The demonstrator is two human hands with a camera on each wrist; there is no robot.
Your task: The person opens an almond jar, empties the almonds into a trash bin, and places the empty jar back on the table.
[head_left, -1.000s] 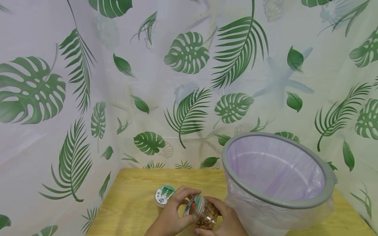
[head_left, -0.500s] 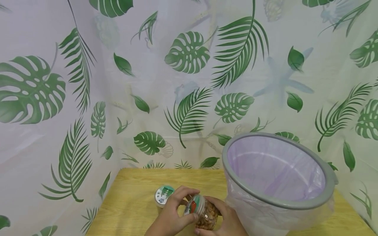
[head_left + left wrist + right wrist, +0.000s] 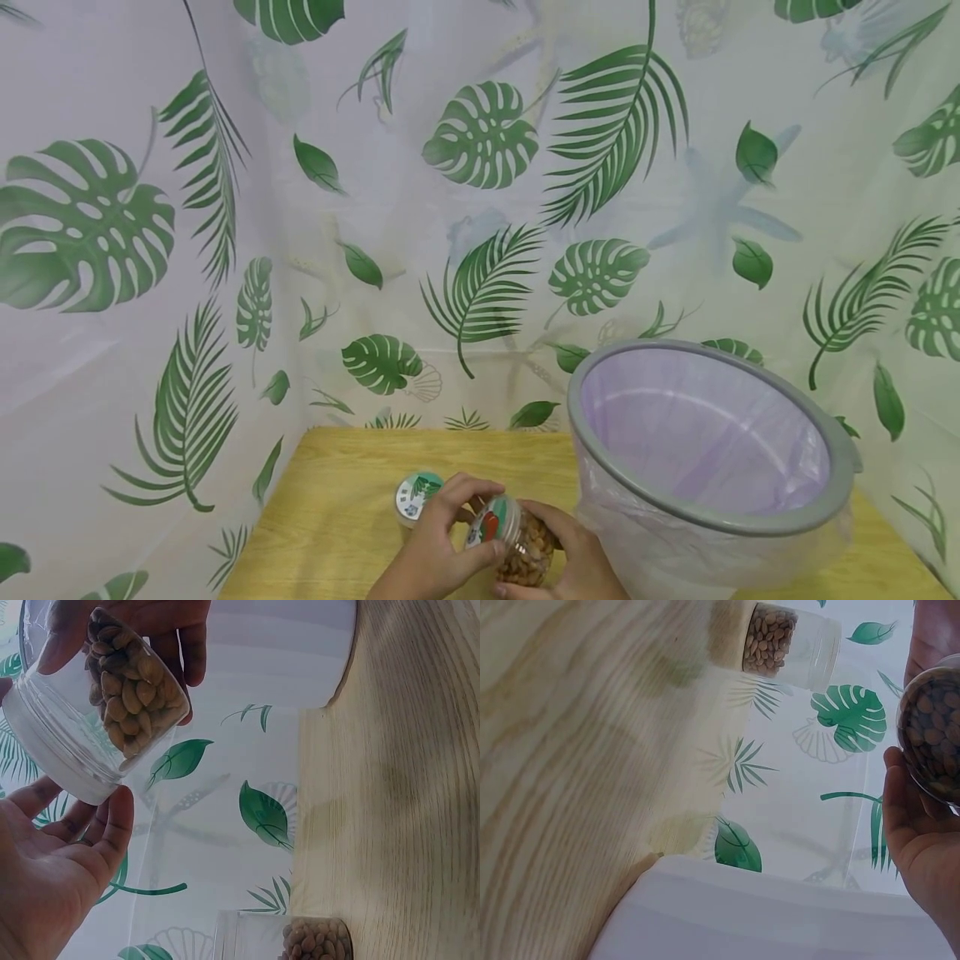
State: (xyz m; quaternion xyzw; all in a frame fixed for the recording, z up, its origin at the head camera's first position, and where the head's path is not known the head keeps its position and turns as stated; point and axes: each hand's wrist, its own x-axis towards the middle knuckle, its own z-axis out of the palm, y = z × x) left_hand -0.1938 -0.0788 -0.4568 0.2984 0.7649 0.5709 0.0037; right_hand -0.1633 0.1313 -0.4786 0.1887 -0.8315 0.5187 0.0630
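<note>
From far off I see the round, clear plastic jar (image 3: pixel 531 554) up off the yellow wooden table (image 3: pixel 337 492), tilted between both hands, its long way running from the lid at the left hand (image 3: pixel 442 546) to its bottom by the right hand (image 3: pixel 577 557). The left fingers and thumb pinch the see-through lid with its green and red top (image 3: pixel 491 525), the right ones curl round the body, so neither is nearer. It looks shiny, part full of brown almonds (image 3: pixel 135 694)
</note>
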